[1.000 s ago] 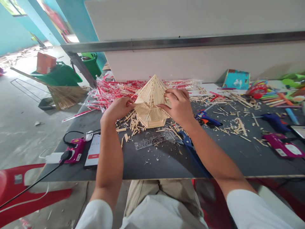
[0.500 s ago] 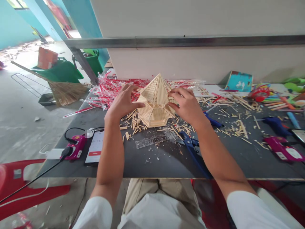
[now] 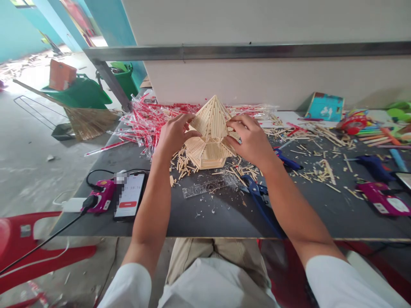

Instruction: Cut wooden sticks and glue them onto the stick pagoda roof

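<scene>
A small pagoda-like model of thin wooden sticks stands in front of me, with a pointed roof (image 3: 213,116) above a wider sloping lower tier (image 3: 212,151). My left hand (image 3: 175,134) has its fingertips and thumb at the left edge of the pointed roof. On the opposite side, my right hand (image 3: 251,139) pinches the roof's right edge between fingers and thumb. Whether the roof rests fully on the lower tier cannot be made out. Loose cut sticks (image 3: 183,166) lie around the model's base.
A clear plastic ruler (image 3: 208,187) and blue-handled cutters (image 3: 258,199) lie before the model. Blue glue guns (image 3: 374,167) are at the right. A phone (image 3: 130,196) and a purple power strip (image 3: 104,196) sit left. Red-and-clear plastic wrappers (image 3: 144,122) pile up behind.
My left hand has moved right and come in against the pointed roof, its fingers closing at the edge. The right hand stays at the roof's right side.
</scene>
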